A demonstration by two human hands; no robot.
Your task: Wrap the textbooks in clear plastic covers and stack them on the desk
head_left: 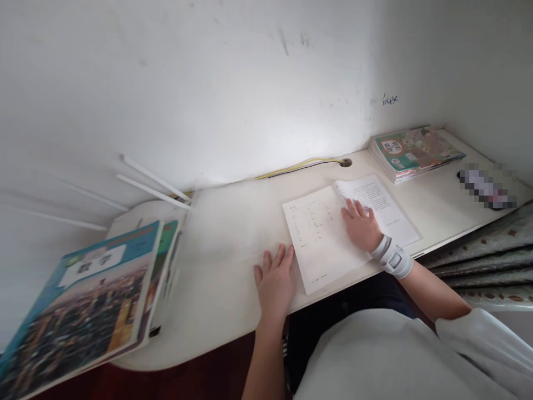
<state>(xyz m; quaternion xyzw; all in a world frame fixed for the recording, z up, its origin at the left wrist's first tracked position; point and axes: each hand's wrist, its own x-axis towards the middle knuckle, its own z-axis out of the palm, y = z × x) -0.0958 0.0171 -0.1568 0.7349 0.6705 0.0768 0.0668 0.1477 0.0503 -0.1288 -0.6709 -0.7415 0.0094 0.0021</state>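
An open book point(318, 253) with printed pages lies on the white desk point(225, 278) in front of me. Resting flat on its right page, near the fold, is my right hand point(361, 226), fingers spread and holding nothing. My left hand point(275, 280) lies palm down on the desk, just beside the book's left edge, its fingers stretched out. A pale band with a buckle-like piece point(393, 258) circles my right wrist.
Textbooks with a city cover point(95, 294) stand at the near left by white rods point(154, 189). A stack of books point(416, 150) sits at the back right, near a blurred-out object point(486, 188). Cables point(300, 165) run along the wall into a desk hole point(345, 163).
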